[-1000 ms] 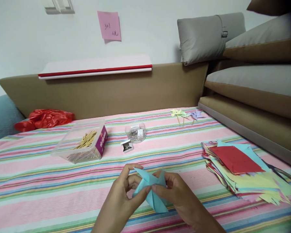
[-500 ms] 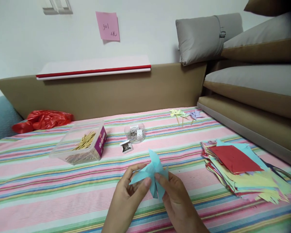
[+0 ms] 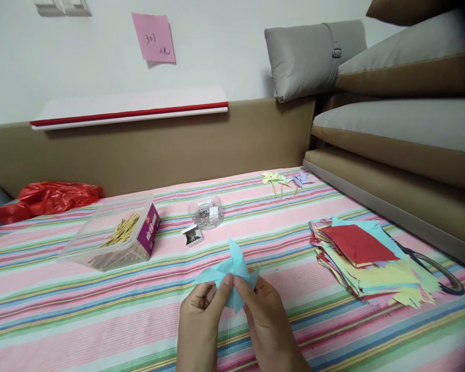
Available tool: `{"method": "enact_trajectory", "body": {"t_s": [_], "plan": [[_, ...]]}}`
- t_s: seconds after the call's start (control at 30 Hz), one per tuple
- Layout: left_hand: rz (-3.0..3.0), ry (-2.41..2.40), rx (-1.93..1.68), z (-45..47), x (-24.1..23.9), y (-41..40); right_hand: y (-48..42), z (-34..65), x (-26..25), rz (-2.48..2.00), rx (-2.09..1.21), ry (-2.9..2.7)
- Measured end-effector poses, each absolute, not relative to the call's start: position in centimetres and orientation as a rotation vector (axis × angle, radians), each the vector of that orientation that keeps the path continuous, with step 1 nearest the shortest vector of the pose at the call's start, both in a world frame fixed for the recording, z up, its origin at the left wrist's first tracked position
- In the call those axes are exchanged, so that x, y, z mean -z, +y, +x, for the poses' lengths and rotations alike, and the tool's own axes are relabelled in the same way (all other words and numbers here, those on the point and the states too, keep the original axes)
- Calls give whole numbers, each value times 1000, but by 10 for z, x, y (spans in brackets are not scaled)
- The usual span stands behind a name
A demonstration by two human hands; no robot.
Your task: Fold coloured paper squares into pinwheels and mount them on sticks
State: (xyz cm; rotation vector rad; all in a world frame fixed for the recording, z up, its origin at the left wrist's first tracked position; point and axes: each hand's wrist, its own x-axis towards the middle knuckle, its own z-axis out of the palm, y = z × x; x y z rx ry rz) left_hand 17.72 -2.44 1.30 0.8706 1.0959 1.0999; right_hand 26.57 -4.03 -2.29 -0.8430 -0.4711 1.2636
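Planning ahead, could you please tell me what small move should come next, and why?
Perhaps the right hand could reach for the open white box of small metallic pieces while the left hand holds the blue pinwheel: both hands' fingers pinch its centre, which looks unfastened.

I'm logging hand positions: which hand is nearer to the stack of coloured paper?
Right. The right hand is to the left of the stack of coloured paper, with striped cloth between; the left hand is farther off, on the right hand's other side.
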Motion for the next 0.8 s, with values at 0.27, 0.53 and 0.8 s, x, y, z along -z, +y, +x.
{"method": "enact_trajectory", "body": {"t_s": [0.27, 0.53, 0.8], "plan": [[548, 1062, -1250, 167, -24, -14, -46, 294, 9, -1073, -693, -905], [525, 992, -1234, 161, -26, -12, -57, 309, -1, -1112, 245, -1928], [570, 1024, -1200, 160, -21, -11, -55, 307, -3, -1087, 78, -1820]]}}
